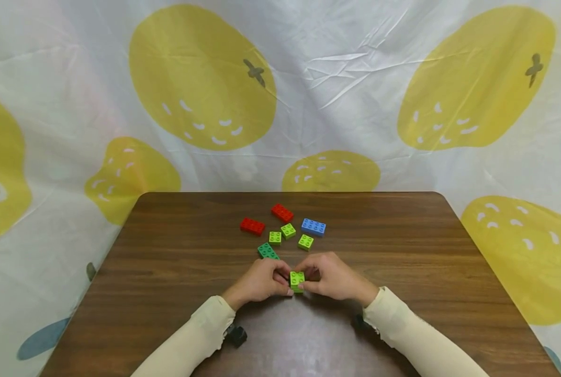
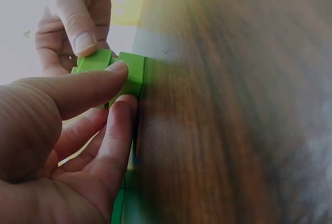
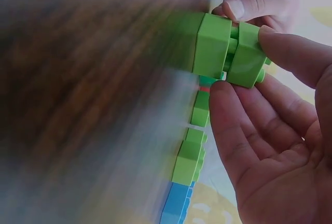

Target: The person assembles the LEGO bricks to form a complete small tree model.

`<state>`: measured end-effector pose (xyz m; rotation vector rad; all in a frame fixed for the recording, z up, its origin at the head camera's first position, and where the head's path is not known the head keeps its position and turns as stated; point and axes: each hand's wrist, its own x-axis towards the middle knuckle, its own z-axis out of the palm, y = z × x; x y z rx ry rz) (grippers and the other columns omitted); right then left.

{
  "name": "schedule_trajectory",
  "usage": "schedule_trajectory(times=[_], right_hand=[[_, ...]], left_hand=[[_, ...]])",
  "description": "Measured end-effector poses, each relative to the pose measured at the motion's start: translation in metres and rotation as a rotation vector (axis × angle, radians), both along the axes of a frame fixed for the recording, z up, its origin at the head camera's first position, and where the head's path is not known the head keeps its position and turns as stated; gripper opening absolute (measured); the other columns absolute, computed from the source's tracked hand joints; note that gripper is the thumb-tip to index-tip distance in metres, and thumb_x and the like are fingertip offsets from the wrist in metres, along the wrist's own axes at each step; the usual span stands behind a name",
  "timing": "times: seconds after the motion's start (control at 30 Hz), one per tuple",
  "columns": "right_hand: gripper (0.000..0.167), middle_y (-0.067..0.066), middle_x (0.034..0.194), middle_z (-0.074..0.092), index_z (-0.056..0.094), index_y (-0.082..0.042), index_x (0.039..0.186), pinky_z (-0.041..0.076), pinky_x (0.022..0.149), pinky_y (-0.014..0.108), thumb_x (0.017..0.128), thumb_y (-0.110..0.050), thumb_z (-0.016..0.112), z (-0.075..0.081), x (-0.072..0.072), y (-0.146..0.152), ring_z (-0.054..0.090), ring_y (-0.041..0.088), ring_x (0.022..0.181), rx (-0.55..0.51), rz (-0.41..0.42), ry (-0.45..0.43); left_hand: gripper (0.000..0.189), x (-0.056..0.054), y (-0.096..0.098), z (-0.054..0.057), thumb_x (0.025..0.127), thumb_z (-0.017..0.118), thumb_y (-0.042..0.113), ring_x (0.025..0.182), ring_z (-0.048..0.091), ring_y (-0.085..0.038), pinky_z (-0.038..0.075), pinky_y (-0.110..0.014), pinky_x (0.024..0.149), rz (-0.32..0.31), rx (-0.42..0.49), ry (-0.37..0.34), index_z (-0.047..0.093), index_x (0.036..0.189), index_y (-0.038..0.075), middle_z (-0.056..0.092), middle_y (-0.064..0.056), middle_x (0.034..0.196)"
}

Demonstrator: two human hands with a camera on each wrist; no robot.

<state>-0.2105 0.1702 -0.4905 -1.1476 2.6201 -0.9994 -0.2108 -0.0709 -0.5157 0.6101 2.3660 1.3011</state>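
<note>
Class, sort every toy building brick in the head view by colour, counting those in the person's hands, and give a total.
Red bricks: 2
Blue brick: 1
Dark green brick: 1
Lime green bricks: 5 (3 loose on the table, 2 in the held pair)
Total: 9
</note>
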Motion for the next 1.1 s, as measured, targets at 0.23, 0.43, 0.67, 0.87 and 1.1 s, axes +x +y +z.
schedule_trajectory(times=[0.23,0.43,0.67,0.87,1.1], right_hand=[[0.027,-0.002,0.104,0.080,0.080,-0.012,0.115,0.061,0.076,0.025,0.090,-0.020,0.087,-0.0013,-0.0007,-0.0004,0.076,0.011,0.088,0.004,-0.009,-0.003],[0.025,-0.003,0.101,0.080,0.081,-0.012,0.112,0.061,0.074,0.024,0.088,-0.019,0.088,-0.0016,-0.0006,-0.0017,0.075,0.005,0.085,-0.009,-0.028,-0.038],[0.020,-0.007,0.095,0.079,0.082,-0.015,0.104,0.061,0.073,0.025,0.086,-0.016,0.089,-0.0009,0.0006,-0.0038,0.074,0.008,0.083,-0.014,-0.034,-0.034],[0.018,-0.009,0.092,0.078,0.083,-0.017,0.100,0.059,0.072,0.024,0.083,-0.015,0.090,-0.0026,-0.0005,-0.0041,0.073,0.009,0.082,-0.006,-0.040,-0.021],[0.019,-0.011,0.089,0.077,0.083,-0.019,0.098,0.055,0.070,0.021,0.081,-0.016,0.092,0.0000,-0.0010,-0.0061,0.070,0.008,0.078,0.029,-0.045,0.018]], left_hand=[[0.036,-0.0001,0.0006,-0.0011,0.082,0.092,0.012,0.088,0.074,-0.008,0.060,-0.023,0.076,0.005,-0.008,-0.009,0.077,0.114,0.008,0.079,-0.001,0.099],[0.036,-0.0002,0.0009,-0.0008,0.082,0.091,0.011,0.088,0.074,-0.008,0.061,-0.024,0.077,0.007,0.001,-0.022,0.077,0.115,0.007,0.079,-0.001,0.100],[0.037,0.0000,-0.0004,-0.0025,0.083,0.091,0.011,0.090,0.074,-0.008,0.060,-0.024,0.077,0.006,0.002,-0.022,0.077,0.117,0.009,0.079,-0.001,0.101],[0.037,0.0010,-0.0010,-0.0034,0.084,0.090,0.013,0.090,0.074,-0.008,0.060,-0.023,0.077,0.004,0.008,-0.018,0.076,0.118,0.008,0.079,-0.001,0.103],[0.037,0.0020,-0.0010,-0.0016,0.084,0.091,0.014,0.091,0.076,-0.011,0.061,-0.025,0.078,0.017,0.031,-0.020,0.076,0.117,0.009,0.079,-0.004,0.105]])
